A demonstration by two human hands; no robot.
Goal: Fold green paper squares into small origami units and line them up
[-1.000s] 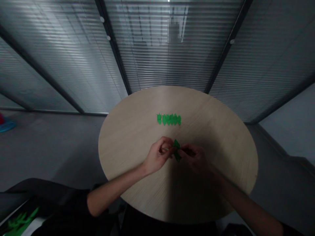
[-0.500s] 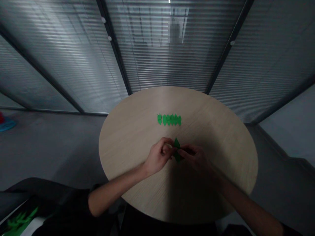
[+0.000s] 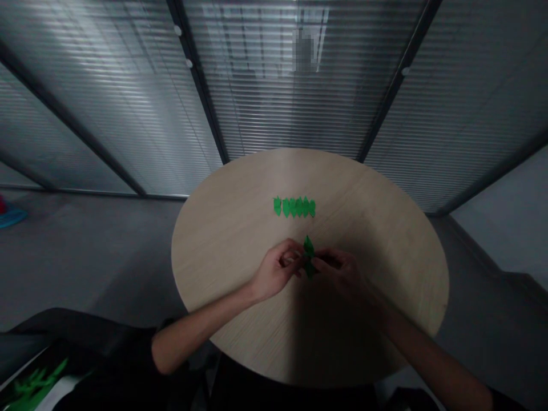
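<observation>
Between my hands, over the middle of the round table (image 3: 222,240), is a green leaf-shaped piece (image 3: 309,245) with a pointed tip facing away from me. My left hand (image 3: 276,269) pinches it from the left with thumb and fingers. From the right, my right hand (image 3: 340,271) grips its edge, the fingertips close to those of the left. Whether it is paper or thin cloth I cannot tell. Beyond the hands, a row of several similar green leaf-shaped pieces (image 3: 294,207) lies flat on the table, side by side, the leftmost slightly apart from the others.
At the lower left, more green leafy pieces (image 3: 38,385) lie beside a white item (image 3: 60,394), next to a dark chair-like shape (image 3: 64,322). Glass partitions with blinds (image 3: 295,108) stand behind the table. A blue and red object (image 3: 11,217) is on the floor at far left.
The leaf-shaped piece has shifted and turned slightly in my fingers, its upper part now appearing narrower and curled. Both hands stay in nearly the same place. The row has not moved.
</observation>
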